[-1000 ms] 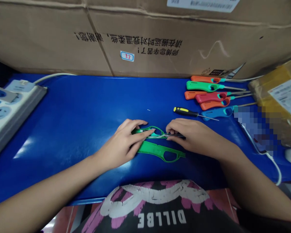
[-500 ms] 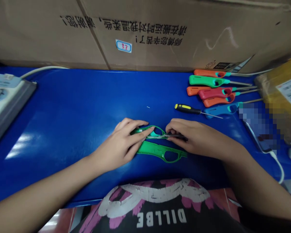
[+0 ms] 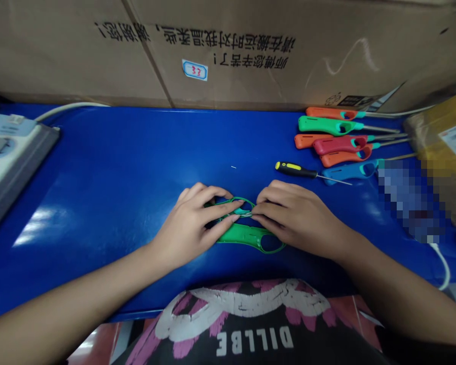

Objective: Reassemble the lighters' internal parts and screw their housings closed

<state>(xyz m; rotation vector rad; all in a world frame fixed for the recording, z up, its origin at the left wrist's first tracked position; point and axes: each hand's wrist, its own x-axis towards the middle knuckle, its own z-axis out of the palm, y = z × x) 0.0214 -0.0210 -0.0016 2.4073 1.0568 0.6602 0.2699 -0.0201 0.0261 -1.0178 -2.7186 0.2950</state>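
Observation:
On the blue table lies an opened green gas lighter casing (image 3: 244,202), with a teal trigger and thin wires inside its half shell. My left hand (image 3: 197,218) is closed over its left end, fingertips pressing at the trigger area. At the right end, fingers of my right hand (image 3: 292,208) pinch the casing and wires, hiding the metal tube. Just nearer to me rests the other green shell half (image 3: 247,237), with an oval finger hole. My left fingers and right palm cover its ends.
Behind the right hand lies a black and yellow screwdriver (image 3: 296,170). Several assembled lighters (image 3: 342,144) in orange, green, red and blue lie beyond it. A phone (image 3: 410,203) on a cable, a taped parcel (image 3: 444,152), a power strip (image 3: 19,152) and a large carton (image 3: 228,56) surround the table.
My right hand has shifted slightly left along the casing, its fingers now nearer the trigger and left fingertips. My left thumb has moved up onto the casing's near edge. The view has drifted slightly.

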